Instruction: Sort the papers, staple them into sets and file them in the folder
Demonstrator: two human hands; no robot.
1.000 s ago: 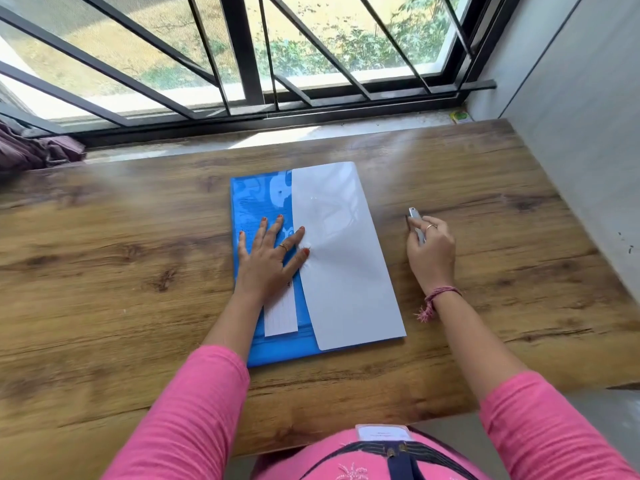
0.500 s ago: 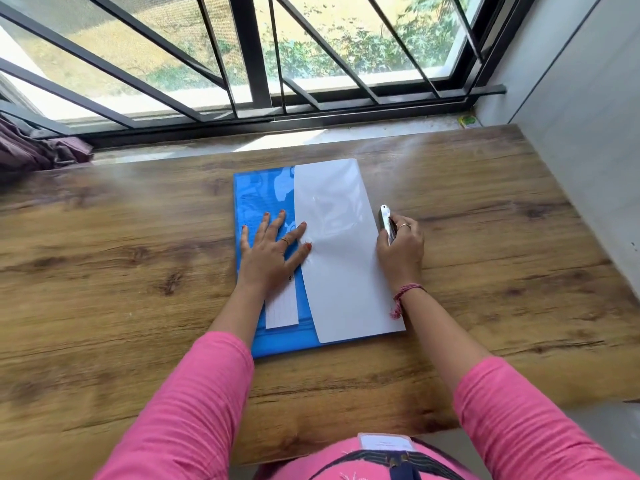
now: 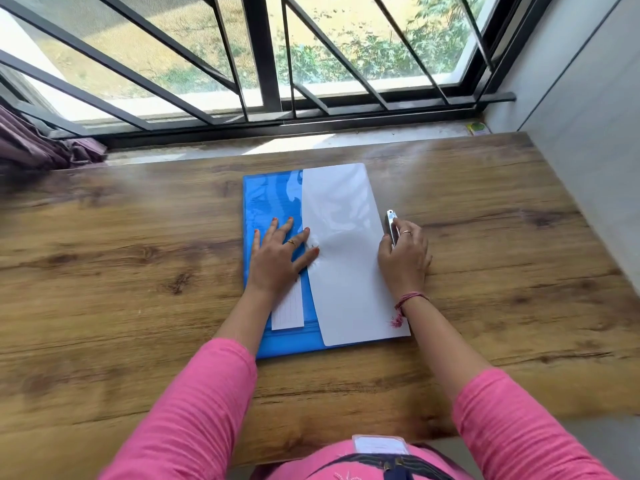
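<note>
Left hand point(image 3: 277, 259) lies flat, fingers spread and straight, pressing down on the glossy blue plastic folder point(image 3: 265, 202), its thumb and forefinger tips on the left edge of the smooth white sheet point(image 3: 343, 258). That sheet is a long rectangle with rounded far corners, covering the folder's right half between the two hands. Right hand point(image 3: 403, 259) sits at the sheet's right edge, fingers curled round a small metal stapler point(image 3: 391, 225), whose shiny nose pokes out beyond the knuckles. A narrow lined paper strip point(image 3: 287, 311) shows just below the left wrist. Wood-grain surface point(image 3: 121, 271) runs broad and bare left of the left hand, and right of the right hand up to the grey wall point(image 3: 588, 116).
</note>
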